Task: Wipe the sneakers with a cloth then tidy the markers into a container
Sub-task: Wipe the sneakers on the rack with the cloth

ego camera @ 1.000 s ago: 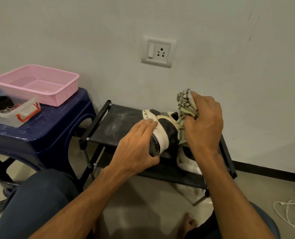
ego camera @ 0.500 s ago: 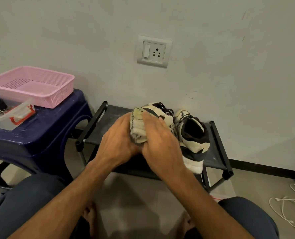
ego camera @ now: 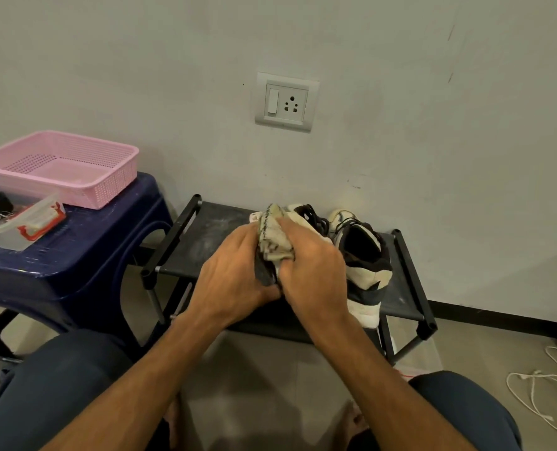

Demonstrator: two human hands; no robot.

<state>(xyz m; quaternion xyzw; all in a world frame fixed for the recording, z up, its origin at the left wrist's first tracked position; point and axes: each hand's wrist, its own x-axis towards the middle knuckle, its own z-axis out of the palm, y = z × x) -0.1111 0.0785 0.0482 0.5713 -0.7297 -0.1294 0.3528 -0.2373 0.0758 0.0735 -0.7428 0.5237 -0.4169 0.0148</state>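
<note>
Sneakers, two of them, sit on the top shelf of a low black shoe rack [ego camera: 404, 288] against the wall. The right sneaker [ego camera: 361, 271] stands upright on its sole, its long axis running from the wall toward the person, heel end nearest the camera and toe toward the wall, its dark opening facing up. The left sneaker [ego camera: 303, 216] lies just beside it and is mostly hidden behind the hands; only its laced upper and a pale edge show, so I cannot tell exactly which way it points. One cloth [ego camera: 275, 237], pale and crumpled with a dark stitched edge, is pressed against that left sneaker. The right hand [ego camera: 313, 275] is clenched around the cloth, fingers curled over it. The left hand [ego camera: 234, 281] is closed against the near side of the same sneaker, touching the right hand at the thumbs. To the left, one blue plastic stool [ego camera: 75, 252] carries one pink perforated basket [ego camera: 114, 177] and one clear plastic container [ego camera: 26, 226] with red clips. One wall socket [ego camera: 285, 102] sits above the rack, and white cables [ego camera: 537, 392] lie on the floor at right.
</note>
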